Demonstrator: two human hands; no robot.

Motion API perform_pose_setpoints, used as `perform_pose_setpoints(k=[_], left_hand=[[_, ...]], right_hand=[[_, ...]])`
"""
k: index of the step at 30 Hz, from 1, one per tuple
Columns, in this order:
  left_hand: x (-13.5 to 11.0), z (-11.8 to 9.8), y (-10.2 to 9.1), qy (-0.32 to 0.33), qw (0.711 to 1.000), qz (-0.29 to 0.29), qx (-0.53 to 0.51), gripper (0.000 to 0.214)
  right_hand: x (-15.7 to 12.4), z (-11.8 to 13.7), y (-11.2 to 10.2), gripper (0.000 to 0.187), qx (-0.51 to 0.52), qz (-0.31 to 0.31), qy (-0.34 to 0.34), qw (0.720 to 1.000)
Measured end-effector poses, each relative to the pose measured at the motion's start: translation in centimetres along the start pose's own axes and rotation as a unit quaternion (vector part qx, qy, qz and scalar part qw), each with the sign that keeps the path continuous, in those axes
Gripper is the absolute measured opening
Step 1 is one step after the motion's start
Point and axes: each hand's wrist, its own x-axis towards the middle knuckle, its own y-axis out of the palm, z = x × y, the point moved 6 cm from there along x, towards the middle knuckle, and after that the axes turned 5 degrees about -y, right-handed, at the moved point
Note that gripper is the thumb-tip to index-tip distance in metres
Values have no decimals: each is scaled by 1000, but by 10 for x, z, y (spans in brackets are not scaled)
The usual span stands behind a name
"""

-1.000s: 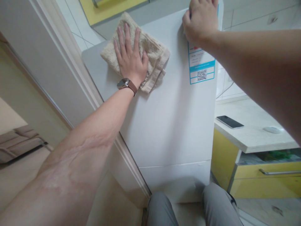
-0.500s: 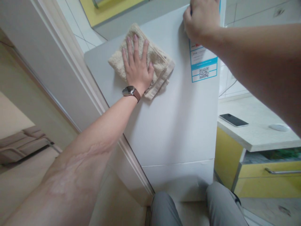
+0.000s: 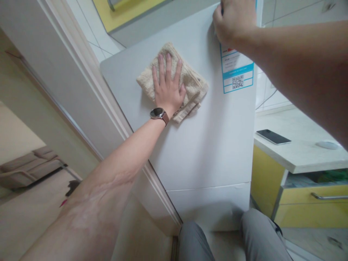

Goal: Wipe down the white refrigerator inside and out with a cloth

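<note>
Head view showed 2 bare arms reaching to a white panel point(image 3: 201, 152). The left hand point(image 3: 169, 88) lay on a folded beige cloth point(image 3: 190, 81), its grip wide open — fingers spread, thumb out to the side, palm down on the fabric and not closed round it. The cloth rested against the panel's upper part, left of the label point(image 3: 237, 74). A watch point(image 3: 157, 113) circled the left wrist. The right hand point(image 3: 236, 21) was curled near the panel's upper right corner, covering the label's upper part; its fingers were partly cut off by the frame — how far that grip was closed, and on what, I could not tell. To the right, a phone point(image 3: 273, 136) lay on the worktop point(image 3: 301, 156), above a yellow drawer point(image 3: 307, 214). 2 grey-trousered knees point(image 3: 191, 241) showed at the bottom.
</note>
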Motion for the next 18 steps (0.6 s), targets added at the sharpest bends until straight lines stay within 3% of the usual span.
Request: perform_pose_setpoints(k=[6, 15, 18], left_hand=[[-9, -5, 2, -5, 999, 25, -20, 92], [-30, -16, 6, 40, 999, 15, 11, 77], [-35, -19, 8, 25, 999, 39, 0, 82]], right_hand=[[-1, 0, 1, 54, 10, 4, 0, 1000], [1, -1, 2, 50, -5, 17, 11, 1000], [0, 1, 0, 52, -2, 20, 9, 1000]])
